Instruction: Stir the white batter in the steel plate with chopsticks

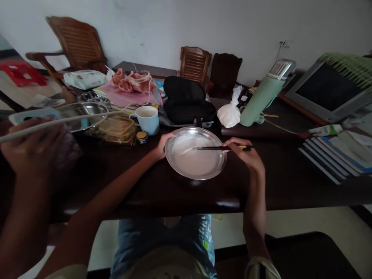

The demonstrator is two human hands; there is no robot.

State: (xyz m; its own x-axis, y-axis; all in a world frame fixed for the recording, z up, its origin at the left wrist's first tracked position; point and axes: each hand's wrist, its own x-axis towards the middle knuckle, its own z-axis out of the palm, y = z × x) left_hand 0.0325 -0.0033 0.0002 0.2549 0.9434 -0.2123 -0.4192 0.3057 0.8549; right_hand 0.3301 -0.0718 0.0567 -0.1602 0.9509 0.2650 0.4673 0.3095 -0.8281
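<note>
A shiny metal bowl [219, 162] stands on the dark table near its front edge, with a pale, smooth liquid [197, 161] inside. My left hand [166, 145] grips the bowl's left rim. Closed around dark chopsticks [210, 148], my right hand [242, 152] is at the bowl's right side. The chopsticks reach across the rim, their tips in the pale liquid. Beyond the bowl lies an open black case [186, 104]. A knotted plastic bag of white powder [229, 115] sits behind my right hand.
Another person's hand [31, 143] is at the far left, by a metal basin [87, 112]. A blue mug [148, 121], a small jar [142, 136] and plastic food boxes [116, 130] stand left of the bowl. A green thermos [263, 99] and stacked books [337, 155] are on the right.
</note>
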